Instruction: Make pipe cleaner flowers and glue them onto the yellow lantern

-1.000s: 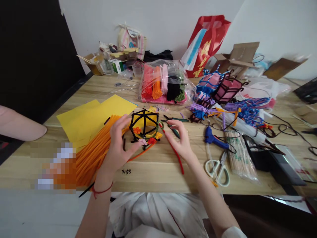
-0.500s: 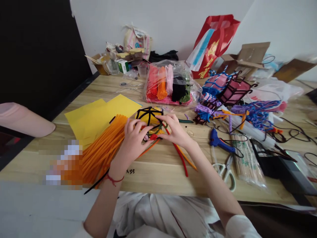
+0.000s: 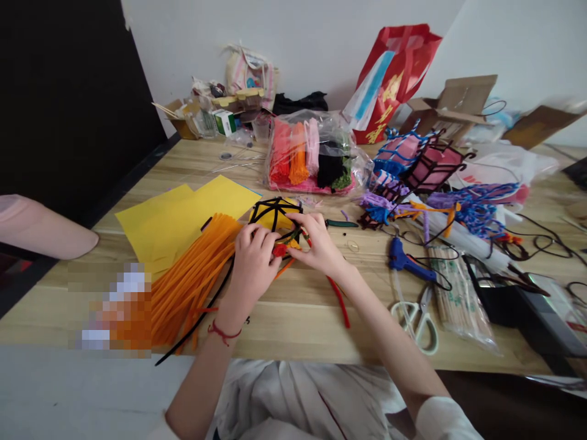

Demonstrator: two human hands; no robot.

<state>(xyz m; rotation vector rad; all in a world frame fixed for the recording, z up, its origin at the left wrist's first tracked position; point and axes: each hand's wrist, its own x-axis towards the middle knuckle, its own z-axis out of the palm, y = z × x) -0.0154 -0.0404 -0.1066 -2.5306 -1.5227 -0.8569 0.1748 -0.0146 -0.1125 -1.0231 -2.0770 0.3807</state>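
Note:
A small lantern (image 3: 275,209), with a black pipe-cleaner frame and yellow panels, lies on the table between my hands. My left hand (image 3: 257,260) is closed at its near side, fingertips at a red pipe-cleaner flower (image 3: 279,250); its fingers partly hide the frame. From the right, my right hand (image 3: 320,244) grips the lantern, index finger on the frame and thumb by a yellow-orange flower (image 3: 294,244). Beneath my right wrist a red pipe cleaner (image 3: 340,302) runs out toward me. A bundle of orange pipe cleaners (image 3: 197,275) lies left of my left hand.
Yellow sheets (image 3: 165,214) lie behind the orange bundle. To the right are a blue glue gun (image 3: 408,263), scissors (image 3: 426,330) and bagged sticks (image 3: 458,293). Behind sit a bag of coloured pipe cleaners (image 3: 316,153), other lanterns (image 3: 435,164) and a red bag (image 3: 389,85).
My left hand has turned and its fingers have curled in more over the lantern's near side. My right hand has barely moved. The yellow-orange flower shows more clearly.

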